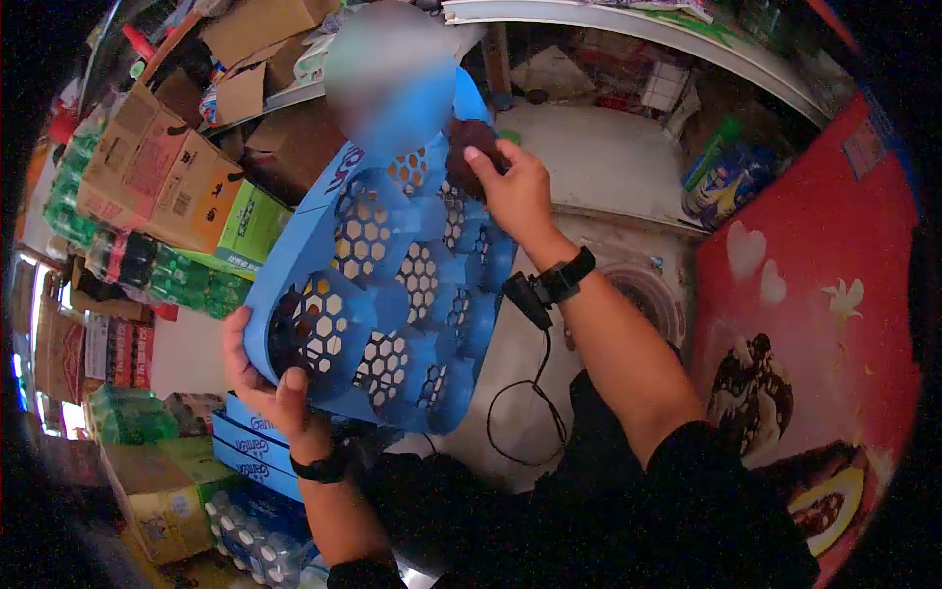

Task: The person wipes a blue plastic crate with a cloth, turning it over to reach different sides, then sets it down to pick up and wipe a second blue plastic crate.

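Observation:
A blue plastic crate (392, 304) with honeycomb-patterned compartments is held tilted in front of me. My left hand (270, 383) grips its lower left corner, thumb on the near side and fingers round the outer edge. At the crate's upper right, my right hand (515, 187) holds a dark reddish-brown object (474, 157) between thumb and fingers; what it is I cannot make out. Black bands circle both wrists, and a black device (528, 299) with a cable hangs at the right one. A blurred patch hides the crate's top end.
Cardboard boxes (157, 177) and green bottles (167, 275) are stacked at the left. Below them stand blue cartons (257, 447) and packed clear bottles (257, 540). A white shelf (599, 157) lies beyond my right hand, with a red panel (824, 265) at the right.

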Action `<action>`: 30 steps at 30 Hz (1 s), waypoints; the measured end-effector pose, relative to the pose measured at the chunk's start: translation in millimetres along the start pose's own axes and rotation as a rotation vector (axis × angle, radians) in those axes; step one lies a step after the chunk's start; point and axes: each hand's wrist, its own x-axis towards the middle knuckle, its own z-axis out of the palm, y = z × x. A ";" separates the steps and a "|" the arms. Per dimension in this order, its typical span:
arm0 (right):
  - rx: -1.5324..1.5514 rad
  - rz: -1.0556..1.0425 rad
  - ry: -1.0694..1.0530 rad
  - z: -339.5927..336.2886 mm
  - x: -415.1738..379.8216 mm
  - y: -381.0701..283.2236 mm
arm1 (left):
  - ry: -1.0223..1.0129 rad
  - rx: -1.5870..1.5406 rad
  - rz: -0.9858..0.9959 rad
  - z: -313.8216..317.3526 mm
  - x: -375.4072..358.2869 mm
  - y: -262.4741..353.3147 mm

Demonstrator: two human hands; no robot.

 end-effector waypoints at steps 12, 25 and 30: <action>-0.411 -0.453 0.048 -12.4 1.8 -15.4 | -0.056 0.266 0.175 22.1 -6.8 17.3; -0.229 -0.121 0.205 -2.3 15.9 12.2 | -0.006 0.179 -0.008 18.3 -8.0 -1.4; 0.096 -0.073 0.386 -60.1 65.0 40.1 | 0.038 -0.072 -0.090 -31.2 9.3 -13.4</action>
